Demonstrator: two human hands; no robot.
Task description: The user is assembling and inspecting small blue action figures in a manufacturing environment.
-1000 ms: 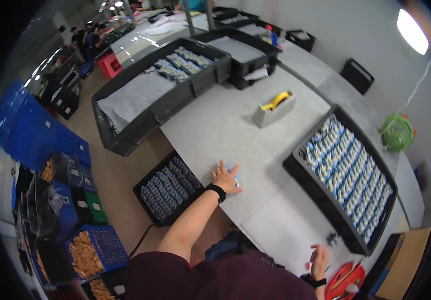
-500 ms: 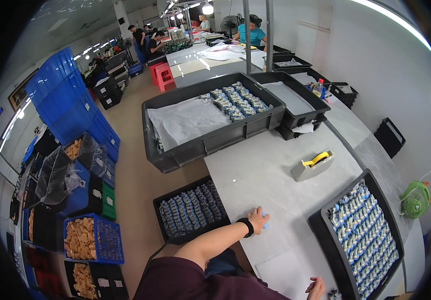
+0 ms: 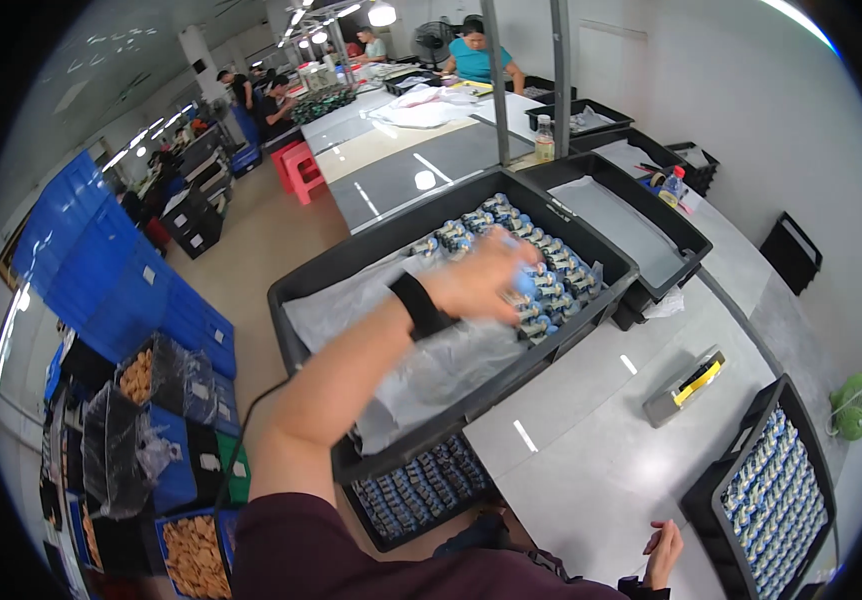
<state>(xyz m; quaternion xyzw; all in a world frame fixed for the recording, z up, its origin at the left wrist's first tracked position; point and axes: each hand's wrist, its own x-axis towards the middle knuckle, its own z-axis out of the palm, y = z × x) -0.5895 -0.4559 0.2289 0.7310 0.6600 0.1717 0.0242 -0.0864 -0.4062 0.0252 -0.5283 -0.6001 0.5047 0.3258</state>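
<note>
My left hand (image 3: 481, 278), blurred by motion, reaches over the large black tray (image 3: 481, 403) ahead of me. Its fingers are closed around a small blue figure-like piece (image 3: 523, 284), also smeared. Under and beside the hand stand rows of similar small blue, white and dark pieces (image 3: 563, 268), while white paper sheeting (image 3: 431, 385) covers the tray's nearer left part. My right hand (image 3: 663, 552) rests low over the grey table (image 3: 581, 450), fingers loosely bent and apart, with nothing visible in them. Close to it is another black tray (image 3: 708, 500), filled with rows of the pieces.
A tape dispenser (image 3: 686, 388) stands on the table. Below the table's left edge lies a black crate (image 3: 381, 535) of pieces. Behind the large tray is a paper-lined black tray (image 3: 696, 240). Blue bins (image 3: 166, 300) stack at left; people work farther back.
My left hand has moved from the table's near left edge, forward and up to the large tray, carrying the small blue piece. My right hand stays low near the right tray. The view has shifted.
</note>
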